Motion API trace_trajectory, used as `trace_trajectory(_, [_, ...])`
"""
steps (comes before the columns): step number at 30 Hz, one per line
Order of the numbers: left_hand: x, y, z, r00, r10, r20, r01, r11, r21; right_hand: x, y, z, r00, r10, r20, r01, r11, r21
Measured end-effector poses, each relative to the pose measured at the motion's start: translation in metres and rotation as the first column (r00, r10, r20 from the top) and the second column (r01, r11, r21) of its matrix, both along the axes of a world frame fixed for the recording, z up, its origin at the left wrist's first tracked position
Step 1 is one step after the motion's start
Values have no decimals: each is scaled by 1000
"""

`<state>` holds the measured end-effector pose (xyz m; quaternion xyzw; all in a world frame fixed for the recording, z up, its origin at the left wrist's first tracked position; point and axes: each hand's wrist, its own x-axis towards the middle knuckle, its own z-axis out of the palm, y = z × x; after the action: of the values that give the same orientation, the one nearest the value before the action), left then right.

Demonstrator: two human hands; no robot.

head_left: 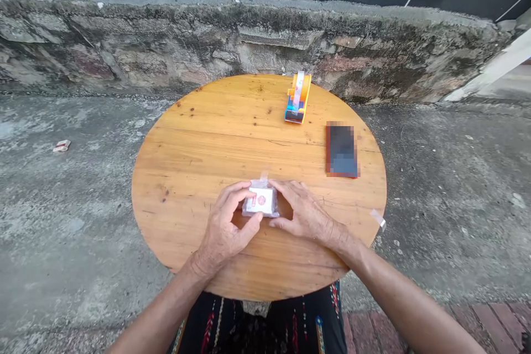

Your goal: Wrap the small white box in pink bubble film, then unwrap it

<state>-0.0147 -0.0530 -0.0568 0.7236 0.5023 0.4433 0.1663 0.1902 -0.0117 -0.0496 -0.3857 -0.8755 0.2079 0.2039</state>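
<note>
A small white box (pixel 261 201) with a red mark, wrapped in clear plastic, sits near the front of a round wooden table (pixel 199 138). My left hand (pixel 226 229) grips its left side with curled fingers and thumb. Opposite it, my right hand (pixel 305 213) holds the right side, thumb and fingertips pressed against the box. A flap of clear tape or plastic sticks up at the box's far edge.
An orange and blue tape dispenser (pixel 297 98) stands at the table's far side. A dark phone (pixel 341 150) lies to the right. A strip of clear tape (pixel 378 219) hangs on the table's right rim. A stone wall (pixel 166 44) runs behind; litter (pixel 62 146) lies on the concrete.
</note>
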Motion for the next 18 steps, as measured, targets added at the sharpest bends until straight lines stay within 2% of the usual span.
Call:
trace_trajectory(11, [1,2,0,999,-37,5,36,998,58,-3,2,-10,999,-32,18,32,999,14])
trace_trajectory(18, [0,5,2,999,-45,4,45,997,61,-5,-1,-4,999,-31,32,31,999,19])
